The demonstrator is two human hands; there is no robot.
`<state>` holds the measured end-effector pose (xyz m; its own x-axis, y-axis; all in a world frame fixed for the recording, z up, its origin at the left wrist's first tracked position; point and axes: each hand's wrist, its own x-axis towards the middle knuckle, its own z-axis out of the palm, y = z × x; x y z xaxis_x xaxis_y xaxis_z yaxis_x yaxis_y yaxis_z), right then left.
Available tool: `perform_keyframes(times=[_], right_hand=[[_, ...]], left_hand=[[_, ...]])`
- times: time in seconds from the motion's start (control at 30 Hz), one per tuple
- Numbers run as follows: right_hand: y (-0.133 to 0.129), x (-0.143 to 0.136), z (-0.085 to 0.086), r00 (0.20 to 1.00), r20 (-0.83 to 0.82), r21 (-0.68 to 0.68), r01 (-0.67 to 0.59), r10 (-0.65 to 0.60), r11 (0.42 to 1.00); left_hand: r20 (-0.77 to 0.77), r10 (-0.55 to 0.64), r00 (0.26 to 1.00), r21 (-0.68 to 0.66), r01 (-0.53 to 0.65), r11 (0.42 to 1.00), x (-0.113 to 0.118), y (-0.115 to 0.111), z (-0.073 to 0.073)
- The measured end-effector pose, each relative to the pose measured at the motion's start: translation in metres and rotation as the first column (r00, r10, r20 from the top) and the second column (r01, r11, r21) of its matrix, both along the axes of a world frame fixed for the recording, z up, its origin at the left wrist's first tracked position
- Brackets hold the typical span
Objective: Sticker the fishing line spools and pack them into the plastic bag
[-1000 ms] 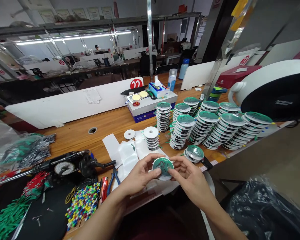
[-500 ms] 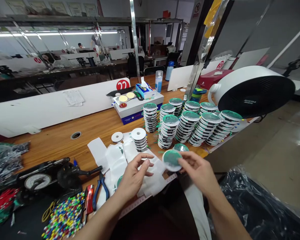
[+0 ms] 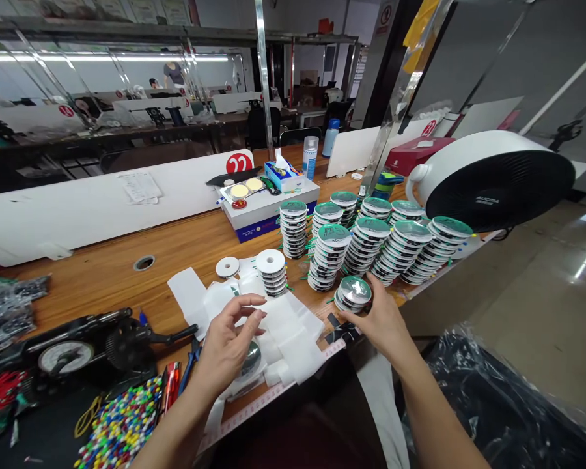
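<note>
My right hand (image 3: pixel 383 322) has its thumb and fingers round the right side of a short stack of white spools. It grips the top spool (image 3: pixel 355 288), which has a green-and-silver round label. My left hand (image 3: pixel 232 339) hovers over white label sheets (image 3: pixel 286 339), holding nothing, its fingers curved and apart from the thumb. A round dark label (image 3: pixel 251 359) shows partly beneath that hand. Behind the sheets stands a stack of spools with plain white tops (image 3: pixel 271 262), and a single white spool (image 3: pixel 227 267) lies beside it.
Several tall stacks of green-labelled spools (image 3: pixel 334 251) stand at the back right, before a fan (image 3: pixel 498 189). At left are a black winding machine (image 3: pixel 83 355), coloured beads (image 3: pixel 122 417) and blue-handled pliers (image 3: pixel 190 365). A tissue box (image 3: pixel 284 177) sits on a carton (image 3: pixel 273 205).
My right hand has set the green-labelled spool down onto the short stack and still touches it. My left hand has moved left and slightly down.
</note>
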<state>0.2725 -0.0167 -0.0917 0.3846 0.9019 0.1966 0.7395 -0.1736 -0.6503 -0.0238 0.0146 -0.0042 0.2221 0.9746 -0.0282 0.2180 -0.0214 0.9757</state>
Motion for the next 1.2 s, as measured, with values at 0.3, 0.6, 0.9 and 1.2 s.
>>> perform_keyframes(times=[0.3,0.6,0.9,1.2], right_hand=[[0.004,0.004,-0.011,1.0,-0.006,-0.019,-0.001,0.001,1.0],[-0.017,0.008,-0.013,0.992,0.123,0.099,-0.01,-0.002,0.995],[-0.036,-0.096,0.025,0.752,0.391,0.358,-0.656,0.531,0.664],[-0.023,-0.13,0.016,0.555,0.413,0.327,-0.83,0.722,0.451]], left_hand=[[-0.003,0.058,0.998,0.062,-0.058,0.996,-0.017,0.004,0.004],[-0.015,0.167,0.986,0.08,-0.165,0.983,-0.046,-0.003,0.015],[-0.118,0.098,0.988,-0.024,-0.101,0.995,-0.06,-0.016,0.007],[-0.224,0.108,0.969,-0.132,-0.14,0.981,-0.064,-0.036,0.017]])
